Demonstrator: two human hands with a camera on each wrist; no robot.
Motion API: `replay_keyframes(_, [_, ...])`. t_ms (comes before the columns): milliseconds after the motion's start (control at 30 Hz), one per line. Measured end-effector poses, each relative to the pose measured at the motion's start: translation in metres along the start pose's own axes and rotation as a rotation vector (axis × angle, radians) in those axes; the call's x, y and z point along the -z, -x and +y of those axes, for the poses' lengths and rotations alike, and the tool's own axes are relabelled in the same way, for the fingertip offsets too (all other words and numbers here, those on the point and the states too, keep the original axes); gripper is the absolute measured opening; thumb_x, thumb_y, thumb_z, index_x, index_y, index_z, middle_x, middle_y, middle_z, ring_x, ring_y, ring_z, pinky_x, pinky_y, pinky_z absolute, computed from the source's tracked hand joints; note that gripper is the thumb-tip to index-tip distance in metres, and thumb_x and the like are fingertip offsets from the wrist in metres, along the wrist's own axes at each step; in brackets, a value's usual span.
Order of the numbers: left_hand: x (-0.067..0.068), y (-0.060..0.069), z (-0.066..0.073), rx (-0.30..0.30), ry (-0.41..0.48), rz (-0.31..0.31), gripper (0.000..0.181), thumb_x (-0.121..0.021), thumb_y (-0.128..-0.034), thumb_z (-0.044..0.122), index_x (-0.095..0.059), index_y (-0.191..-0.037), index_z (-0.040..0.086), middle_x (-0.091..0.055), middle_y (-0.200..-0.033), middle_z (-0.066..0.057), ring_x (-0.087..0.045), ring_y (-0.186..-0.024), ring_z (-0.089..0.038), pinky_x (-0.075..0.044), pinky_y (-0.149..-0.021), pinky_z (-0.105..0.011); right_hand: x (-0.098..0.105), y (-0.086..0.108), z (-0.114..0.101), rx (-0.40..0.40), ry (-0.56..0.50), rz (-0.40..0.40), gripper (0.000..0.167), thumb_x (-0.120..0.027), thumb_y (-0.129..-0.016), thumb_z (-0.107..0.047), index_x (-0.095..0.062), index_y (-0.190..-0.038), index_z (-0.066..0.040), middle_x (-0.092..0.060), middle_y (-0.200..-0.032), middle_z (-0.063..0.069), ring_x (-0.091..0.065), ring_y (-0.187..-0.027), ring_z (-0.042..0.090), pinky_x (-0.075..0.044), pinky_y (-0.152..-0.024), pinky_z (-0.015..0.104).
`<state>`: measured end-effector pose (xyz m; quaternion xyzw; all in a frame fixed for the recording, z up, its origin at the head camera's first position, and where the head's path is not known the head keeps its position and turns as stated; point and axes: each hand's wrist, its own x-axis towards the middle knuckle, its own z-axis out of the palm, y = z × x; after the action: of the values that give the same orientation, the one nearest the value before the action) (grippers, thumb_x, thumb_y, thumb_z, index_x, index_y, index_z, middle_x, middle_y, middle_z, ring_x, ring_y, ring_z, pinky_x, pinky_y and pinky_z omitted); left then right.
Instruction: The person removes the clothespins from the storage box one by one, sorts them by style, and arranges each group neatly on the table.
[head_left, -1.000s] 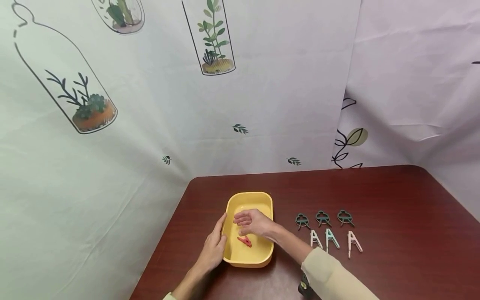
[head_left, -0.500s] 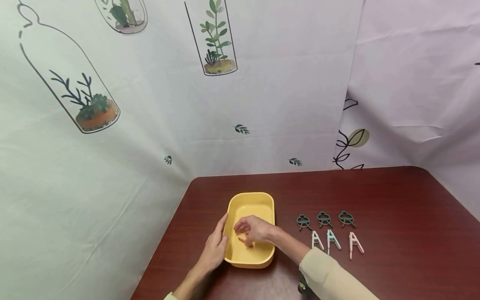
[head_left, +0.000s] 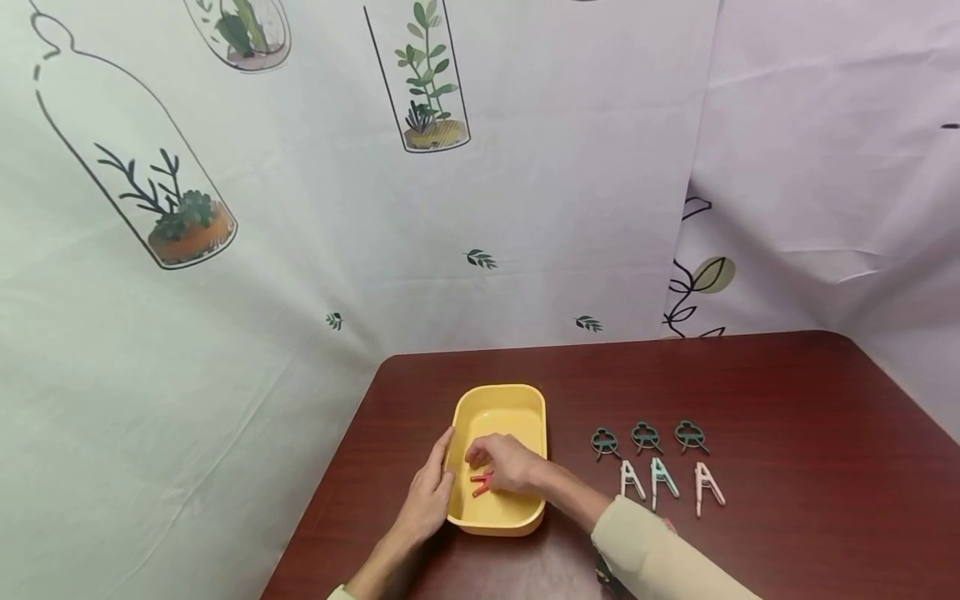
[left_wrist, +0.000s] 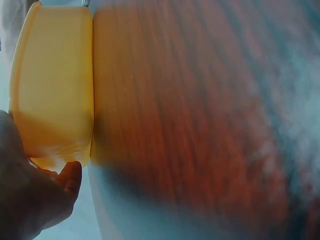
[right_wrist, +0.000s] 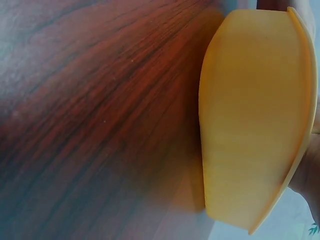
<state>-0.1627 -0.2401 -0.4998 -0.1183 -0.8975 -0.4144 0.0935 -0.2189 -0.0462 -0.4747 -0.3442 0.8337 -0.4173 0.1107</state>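
Observation:
A yellow plastic tub [head_left: 498,528] stands on the table, and my left hand [head_left: 425,496] holds its left side at the rim. In the left wrist view, fingers [left_wrist: 72,176] lie against the tub's outer wall. My right hand [head_left: 510,464] reaches down inside the tub with curled fingers. It pinches one end of a red clothespin [head_left: 480,483] near the tub floor; the spread legs point left, and the thumb's contact is hidden. The right wrist view shows only the tub's outer wall [right_wrist: 255,110], with the fingers out of sight behind it.
Right of the tub lie several clips: a row of dark green round clips [head_left: 645,436], and nearer me white, mint [head_left: 663,482] and pale pink [head_left: 707,487] clothespins. A dark object [head_left: 609,577] sits partly under the right sleeve. A printed cloth [head_left: 525,208] hangs behind the table.
My right hand has lowered into the tub, and its fingers have curled in at the red clothespin. The clothespin has turned, its legs now pointing left. My left hand stays on the tub.

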Motion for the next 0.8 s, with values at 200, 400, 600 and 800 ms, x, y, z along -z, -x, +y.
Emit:
replay_keyframes(200, [-0.002,0.002,-0.001,-0.006,-0.019,0.003,0.067,-0.047,-0.0987,-0.008,-0.035,-0.164,0.004,-0.046,-0.163,-0.018,-0.051,-0.142,-0.033,-0.04,-0.115,-0.051,-0.006,-0.005,0.005,-0.009,-0.027,0.092,0.036,-0.076,-0.069,0.02,-0.073,-0.099,0.0,-0.076,-0.089,0.008,-0.074,-0.088,0.024,-0.054,-0.078,0.026])
replay_keyframes(400, [-0.003,0.002,0.0,-0.024,-0.016,0.012,0.068,-0.048,-0.0977,-0.008,-0.036,-0.164,0.003,-0.046,-0.162,-0.018,-0.052,-0.142,-0.034,-0.041,-0.115,-0.048,-0.009,-0.009,0.007,-0.03,-0.087,0.16,0.027,-0.081,-0.073,0.019,-0.073,-0.093,0.002,-0.075,-0.082,0.008,-0.072,-0.076,0.018,-0.056,-0.069,0.026])
replay_keyframes(600, [-0.002,0.003,0.0,-0.023,-0.014,0.01,0.068,-0.048,-0.098,-0.008,-0.035,-0.164,0.003,-0.046,-0.162,-0.019,-0.052,-0.141,-0.034,-0.041,-0.115,-0.048,-0.01,-0.01,0.007,-0.055,-0.142,0.168,0.023,-0.079,-0.075,0.018,-0.073,-0.092,0.004,-0.075,-0.082,0.009,-0.069,-0.073,0.013,-0.055,-0.067,0.023])
replay_keyframes(800, [-0.001,0.003,0.001,-0.015,-0.024,0.007,0.067,-0.048,-0.0984,-0.007,-0.036,-0.164,0.004,-0.047,-0.162,-0.018,-0.053,-0.14,-0.032,-0.042,-0.113,-0.048,-0.008,-0.012,0.007,-0.087,-0.232,0.192,0.021,-0.08,-0.078,0.016,-0.075,-0.095,0.005,-0.075,-0.084,0.009,-0.068,-0.074,0.011,-0.055,-0.069,0.023])
